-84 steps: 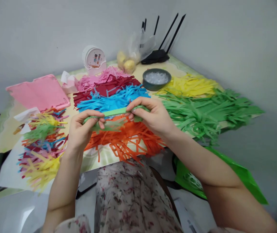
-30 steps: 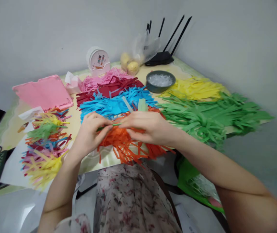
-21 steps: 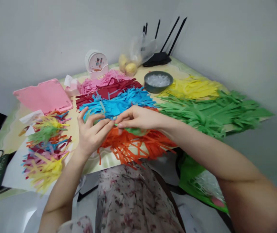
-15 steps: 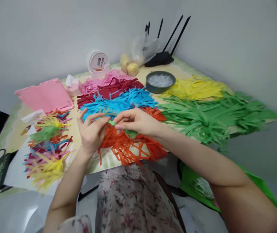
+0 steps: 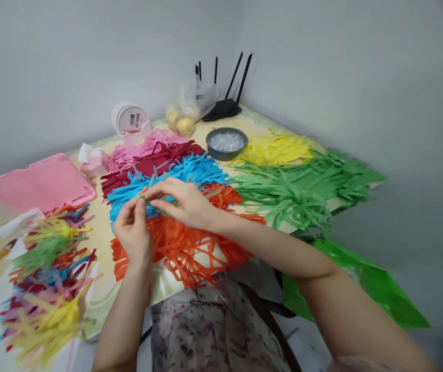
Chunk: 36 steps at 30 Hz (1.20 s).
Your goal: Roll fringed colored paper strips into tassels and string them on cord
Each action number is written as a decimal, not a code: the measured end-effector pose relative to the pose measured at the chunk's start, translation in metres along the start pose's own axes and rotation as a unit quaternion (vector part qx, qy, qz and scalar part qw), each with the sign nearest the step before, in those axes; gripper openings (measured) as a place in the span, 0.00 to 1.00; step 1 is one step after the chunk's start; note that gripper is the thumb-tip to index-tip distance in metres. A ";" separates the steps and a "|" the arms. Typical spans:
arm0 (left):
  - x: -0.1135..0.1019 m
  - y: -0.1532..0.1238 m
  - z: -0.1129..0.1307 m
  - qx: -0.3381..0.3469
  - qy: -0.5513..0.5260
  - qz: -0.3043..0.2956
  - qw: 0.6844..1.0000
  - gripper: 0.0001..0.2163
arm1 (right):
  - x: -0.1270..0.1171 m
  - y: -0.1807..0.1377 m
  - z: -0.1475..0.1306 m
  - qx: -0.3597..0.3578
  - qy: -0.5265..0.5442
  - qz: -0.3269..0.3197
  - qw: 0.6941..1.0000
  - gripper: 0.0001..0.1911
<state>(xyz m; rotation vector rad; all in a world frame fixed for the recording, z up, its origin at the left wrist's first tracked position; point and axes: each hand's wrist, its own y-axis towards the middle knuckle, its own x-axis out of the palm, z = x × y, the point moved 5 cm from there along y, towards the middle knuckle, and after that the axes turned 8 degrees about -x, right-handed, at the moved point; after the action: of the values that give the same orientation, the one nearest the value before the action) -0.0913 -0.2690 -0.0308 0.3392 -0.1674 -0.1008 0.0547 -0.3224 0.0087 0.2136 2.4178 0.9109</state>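
A table in a pale printed cover (image 5: pixel 103 227) spreads across the middle of the frame, loaded with fringed paper sorted by colour. The green fringed sheets (image 5: pixel 314 181) lie at centre right; the orange fringed sheets (image 5: pixel 201 245) fill the centre, nearest the wearer's lap, with the blue fringed sheets (image 5: pixel 205 168) just beyond them. A row of multicoloured tassels (image 5: pixel 45 253) runs down the lower left. Two bare hands meet left of centre, above the border of blue and orange. The left hand (image 5: pixel 134 232) is bent upward, thumb and forefinger drawn together on one end of a green paper strip (image 5: pixel 141 197); the right hand (image 5: pixel 188 201) reaches in from the right, its thumb and fingertips nearly together, with more of the same green showing between them. Both grips look like light pinches with almost no gap, though the strip is largely hidden by fingers, so its full shape cannot be told. To handle this well, the two pinches should probably stay close together and evenly firm, so that the thin paper is neither torn nor let slip. Raising the fingers slightly clear of the loose fringe beneath would likely keep stray blue and orange strands from being caught up.
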 end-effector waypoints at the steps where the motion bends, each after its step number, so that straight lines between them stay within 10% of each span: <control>1: -0.004 0.007 -0.002 0.001 -0.021 0.024 0.999 0.10 | -0.012 0.006 0.014 0.006 -0.064 -0.021 0.998 0.07; 5: -0.029 0.031 -0.006 0.003 -0.112 0.124 0.986 0.13 | -0.103 0.023 0.108 0.163 -0.240 0.006 0.957 0.12; 8: -0.039 0.035 -0.011 -0.023 -0.119 0.130 0.984 0.13 | -0.158 0.014 0.185 0.361 -0.333 -0.048 0.870 0.11; 16: -0.030 0.021 -0.025 -0.057 0.009 0.079 0.995 0.12 | -0.164 -0.001 0.246 0.437 -0.330 -0.105 0.830 0.19; 23: -0.018 0.013 -0.029 -0.094 0.040 0.035 0.994 0.13 | -0.164 0.014 0.206 0.365 -0.287 -0.029 0.885 0.14; 28: -0.010 0.005 -0.025 -0.082 0.057 -0.011 0.995 0.12 | -0.081 0.014 0.108 0.185 -0.028 -0.003 0.982 0.08; 36: -0.005 -0.009 -0.014 -0.044 0.054 -0.036 0.997 0.09 | 0.010 -0.010 0.020 0.118 0.225 0.012 0.967 0.09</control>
<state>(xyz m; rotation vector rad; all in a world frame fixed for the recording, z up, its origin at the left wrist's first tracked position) -0.0941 -0.2720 -0.0477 0.2627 -0.0434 -0.1608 0.0577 -0.3154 -0.0145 0.1324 2.9537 0.7394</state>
